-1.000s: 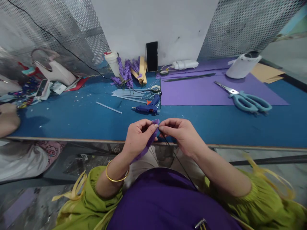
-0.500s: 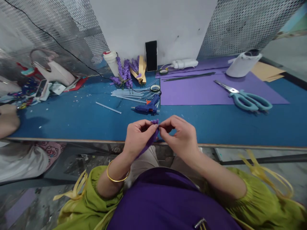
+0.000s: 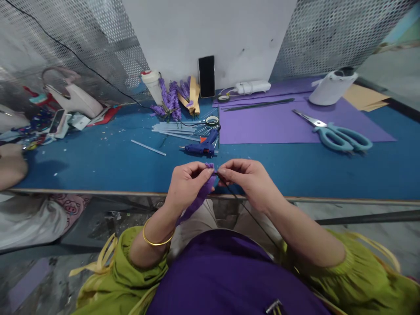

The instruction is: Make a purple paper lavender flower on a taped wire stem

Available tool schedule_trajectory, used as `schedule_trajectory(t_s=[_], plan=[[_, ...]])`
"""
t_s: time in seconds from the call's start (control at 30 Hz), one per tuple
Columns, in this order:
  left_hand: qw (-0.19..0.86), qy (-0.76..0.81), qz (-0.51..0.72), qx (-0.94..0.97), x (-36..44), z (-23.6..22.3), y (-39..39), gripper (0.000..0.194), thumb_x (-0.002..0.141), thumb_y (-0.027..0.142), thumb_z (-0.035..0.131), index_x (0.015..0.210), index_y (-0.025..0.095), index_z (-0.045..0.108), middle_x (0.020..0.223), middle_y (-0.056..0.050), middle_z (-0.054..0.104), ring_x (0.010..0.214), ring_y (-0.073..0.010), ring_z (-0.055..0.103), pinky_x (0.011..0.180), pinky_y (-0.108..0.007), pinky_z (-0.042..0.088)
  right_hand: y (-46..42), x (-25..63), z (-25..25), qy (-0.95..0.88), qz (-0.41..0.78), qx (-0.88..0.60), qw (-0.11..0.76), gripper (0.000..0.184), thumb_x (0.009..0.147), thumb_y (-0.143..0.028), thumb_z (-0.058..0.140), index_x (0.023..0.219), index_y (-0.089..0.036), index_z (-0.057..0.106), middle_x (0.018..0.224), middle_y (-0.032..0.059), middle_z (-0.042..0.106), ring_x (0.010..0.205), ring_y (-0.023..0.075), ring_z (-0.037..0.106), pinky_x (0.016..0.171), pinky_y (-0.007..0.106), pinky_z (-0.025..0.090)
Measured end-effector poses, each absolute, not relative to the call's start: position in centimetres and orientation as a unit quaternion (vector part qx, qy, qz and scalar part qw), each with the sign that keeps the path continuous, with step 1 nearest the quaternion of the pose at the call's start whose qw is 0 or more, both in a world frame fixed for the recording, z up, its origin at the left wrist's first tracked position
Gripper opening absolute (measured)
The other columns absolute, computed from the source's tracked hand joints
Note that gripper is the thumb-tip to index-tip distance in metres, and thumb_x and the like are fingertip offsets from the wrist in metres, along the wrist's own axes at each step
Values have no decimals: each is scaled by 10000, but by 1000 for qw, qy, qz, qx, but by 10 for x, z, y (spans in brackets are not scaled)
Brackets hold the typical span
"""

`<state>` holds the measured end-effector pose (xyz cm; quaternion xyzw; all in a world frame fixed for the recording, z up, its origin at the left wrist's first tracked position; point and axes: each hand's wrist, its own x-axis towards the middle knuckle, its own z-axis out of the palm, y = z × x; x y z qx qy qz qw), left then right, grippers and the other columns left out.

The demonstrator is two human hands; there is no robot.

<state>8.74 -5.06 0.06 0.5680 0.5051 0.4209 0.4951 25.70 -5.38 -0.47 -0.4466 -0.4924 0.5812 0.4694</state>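
Note:
My left hand [image 3: 187, 186] pinches a fringed purple paper strip [image 3: 201, 197] that trails down toward my lap. My right hand [image 3: 251, 179] pinches the top of a thin dark wire stem [image 3: 249, 216], which runs down to the right under my wrist. The fingertips of both hands meet at the small rolled purple tip [image 3: 210, 166], just over the near edge of the blue table [image 3: 98, 162]. A gold bangle [image 3: 156, 238] circles my left wrist.
A blue glue gun [image 3: 201, 148] lies just beyond my hands, with glue sticks [image 3: 173, 127] and a tape roll [image 3: 212, 120] behind it. Finished purple flowers [image 3: 169, 101], a purple sheet [image 3: 278, 124] and teal scissors [image 3: 337, 135] lie farther back. Another person's hand [image 3: 11, 164] rests at the far left.
My right hand has rolled outward again, so the wire stem shows below it. The purple tip has stayed between my fingertips and both hands hold about the same spot.

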Motion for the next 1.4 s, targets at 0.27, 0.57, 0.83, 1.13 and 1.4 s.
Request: schedule_trajectory(t_s=[0.27, 0.57, 0.83, 1.13, 1.4], plan=[[401, 490, 368, 681, 80, -1, -50, 225, 879, 386, 610, 839, 174, 673, 672, 4, 664, 584, -129, 635, 560, -210, 479, -49, 259, -7, -434, 653, -443, 435, 304, 605, -398, 851, 680, -144, 702, 620, 0, 643, 574, 121, 611, 595, 264, 441], [464, 480, 346, 659, 82, -2, -50, 219, 872, 390, 610, 832, 177, 641, 667, 17, 622, 553, -128, 626, 520, -211, 466, -49, 257, -10, -414, 680, -419, 437, 235, 590, -314, 832, 624, -146, 671, 551, -30, 586, 513, 85, 541, 536, 237, 369], [488, 461, 337, 660, 70, -2, -43, 256, 820, 390, 684, 930, 159, 687, 777, -6, 647, 619, -92, 547, 551, -184, 440, -47, 258, -10, -460, 681, -425, 380, 199, 631, -302, 783, 645, -146, 660, 530, -36, 564, 482, 75, 497, 510, 231, 351], [457, 425, 236, 745, 61, 14, -39, 160, 852, 312, 633, 887, 162, 677, 758, -1, 673, 664, -104, 576, 606, -202, 432, -43, 258, 0, -532, 671, -438, 276, 169, 669, -284, 740, 643, -155, 633, 526, -30, 570, 488, 68, 444, 493, 228, 293], [383, 462, 241, 763, 55, 20, -42, 86, 826, 210, 608, 822, 157, 676, 729, 8, 693, 660, -103, 580, 608, -191, 423, -35, 259, 11, -565, 669, -423, 231, 178, 706, -314, 715, 707, -145, 657, 592, -17, 598, 565, 97, 531, 584, 239, 403]])
